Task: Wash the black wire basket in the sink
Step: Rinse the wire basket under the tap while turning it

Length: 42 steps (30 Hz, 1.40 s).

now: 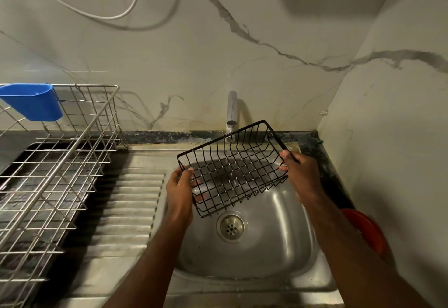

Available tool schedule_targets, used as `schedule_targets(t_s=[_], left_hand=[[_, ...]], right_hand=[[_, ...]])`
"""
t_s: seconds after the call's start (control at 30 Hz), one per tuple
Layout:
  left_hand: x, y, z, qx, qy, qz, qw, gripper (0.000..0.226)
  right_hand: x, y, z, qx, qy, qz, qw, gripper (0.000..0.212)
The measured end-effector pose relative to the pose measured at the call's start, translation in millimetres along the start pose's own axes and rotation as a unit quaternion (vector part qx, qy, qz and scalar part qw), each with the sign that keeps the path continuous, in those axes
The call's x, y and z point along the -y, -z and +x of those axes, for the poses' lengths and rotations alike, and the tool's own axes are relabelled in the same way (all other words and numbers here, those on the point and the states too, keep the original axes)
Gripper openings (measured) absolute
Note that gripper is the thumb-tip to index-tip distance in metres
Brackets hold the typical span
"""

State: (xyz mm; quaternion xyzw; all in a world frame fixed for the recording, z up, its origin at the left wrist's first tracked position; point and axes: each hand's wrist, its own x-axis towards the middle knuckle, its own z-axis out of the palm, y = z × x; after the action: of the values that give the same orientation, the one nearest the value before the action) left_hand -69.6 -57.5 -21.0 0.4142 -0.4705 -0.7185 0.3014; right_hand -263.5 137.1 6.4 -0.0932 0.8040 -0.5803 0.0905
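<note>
At the bottom of the frame two bare forearms rise from the lower edge toward the middle, one on each side of the steel sink. The drain sits in the bowl at centre, just below the basket. Low at the right edge, partly behind the right forearm, lies a red round object on the sink's rim.

The black wire basket is held in the air above the bowl, right of centre, tilted so that its open side faces the camera and its left end sits lower than its right. The left hand grips the basket's left end, thumb on the upper rim and fingers curled under and through the wires. The right hand grips the right end, thumb up on the rim wire and fingers wrapped round the side.

A thin stream of water falls from the tap, which stands just behind the basket, and passes through the wires.

Left of the bowl the ribbed draining board runs toward a metal dish rack that fills the left of the frame, well apart from the basket. A blue plastic cup hangs on the rack's upper rail at upper left. Behind, marbled wall tiles close the far side, and a second wall closes the right; a white cable loops across the upper left.
</note>
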Motion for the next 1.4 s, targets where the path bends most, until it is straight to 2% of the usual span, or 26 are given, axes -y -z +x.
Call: schedule_targets(t_s=[0.33, 0.5, 0.8, 1.03, 1.17, 1.4], left_hand=[[-3.1, -4.6, 1.5, 0.001, -0.002, -0.002, 1.000, 0.015], [-0.3, 0.3, 5.8, 0.001, -0.001, 0.006, 1.000, 0.023], [-0.7, 6.0, 6.2, -0.009, 0.005, -0.007, 1.000, 0.017], [-2.1, 3.6, 6.3, 0.001, 0.007, 0.004, 1.000, 0.038], [-3.8, -0.8, 8.6, 0.012, 0.010, 0.007, 1.000, 0.034], [-6.5, -6.7, 12.7, 0.018, 0.020, 0.019, 0.999, 0.042]], right_hand=[[4.5, 1.8, -1.0, 0.001, -0.006, 0.017, 1.000, 0.026], [5.0, 1.0, -1.3, 0.006, -0.001, 0.009, 1.000, 0.026], [4.2, -5.3, -1.5, 0.009, 0.008, 0.003, 1.000, 0.024], [5.2, -1.0, -2.4, 0.007, 0.008, 0.006, 1.000, 0.027], [4.0, 3.3, -3.7, 0.005, -0.002, 0.012, 1.000, 0.029], [4.2, 7.0, -4.6, -0.009, -0.013, 0.022, 1.000, 0.031]])
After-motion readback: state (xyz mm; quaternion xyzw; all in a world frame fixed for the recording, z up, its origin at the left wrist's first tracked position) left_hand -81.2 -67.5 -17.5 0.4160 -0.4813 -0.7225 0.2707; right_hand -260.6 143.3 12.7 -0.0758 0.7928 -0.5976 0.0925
